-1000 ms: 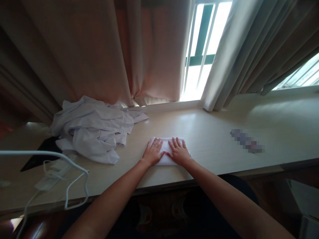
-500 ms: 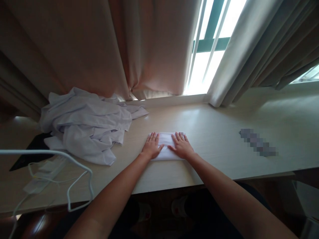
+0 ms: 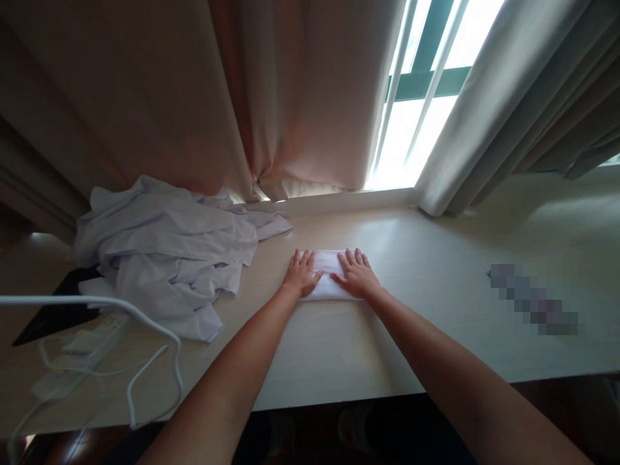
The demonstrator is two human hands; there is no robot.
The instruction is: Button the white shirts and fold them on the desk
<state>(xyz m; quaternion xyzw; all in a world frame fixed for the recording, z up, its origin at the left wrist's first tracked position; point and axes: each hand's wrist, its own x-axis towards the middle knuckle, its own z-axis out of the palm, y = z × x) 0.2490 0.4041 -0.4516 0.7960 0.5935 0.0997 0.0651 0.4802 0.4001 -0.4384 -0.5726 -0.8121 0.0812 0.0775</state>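
On the table [image 3: 334, 355], with the crumpled white pile [image 3: 165, 239] at nine o'clock, the folded white cloth [image 3: 328, 262] has slid toward twelve, farther from the near edge and seemingly still compact, under the left hand [image 3: 301, 276] and right hand [image 3: 360, 274], fingers [image 3: 358, 256] spread flat, grasping nothing.

Prob. home rm w/ curtains [image 3: 314, 97], desk [image 3: 329, 355]

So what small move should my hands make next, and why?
Perhaps press gently across the middle: your left hand and right hand lie flat near opposite ends of the folded white cloth, and a fold line shows between them.
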